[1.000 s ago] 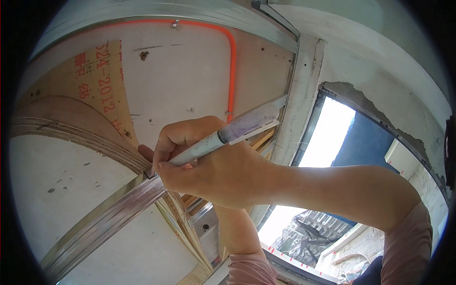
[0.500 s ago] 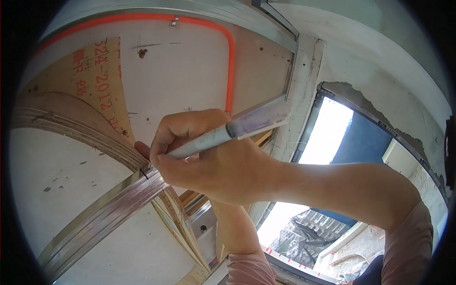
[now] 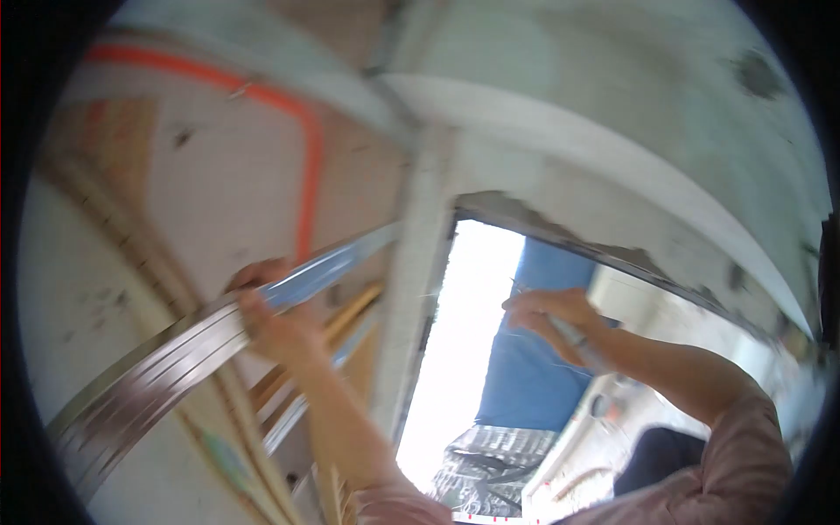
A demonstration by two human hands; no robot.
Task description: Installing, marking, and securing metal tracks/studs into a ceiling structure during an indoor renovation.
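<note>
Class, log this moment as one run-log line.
left hand: grips metal strip | right hand: holds marker, off strip | view: blurred

Overhead, a pale ceiling panel (image 3: 219, 175) carries an orange line (image 3: 306, 157) that runs across and bends down at a rounded corner. A white post (image 3: 420, 289) stands beside a window opening (image 3: 464, 350) with a rough, chipped upper edge. Strong daylight enters through it. A blue sheet (image 3: 534, 367) hangs outside, with rumpled grey sheeting (image 3: 486, 464) below. The upper wall (image 3: 612, 114) is whitish and stained.
</note>
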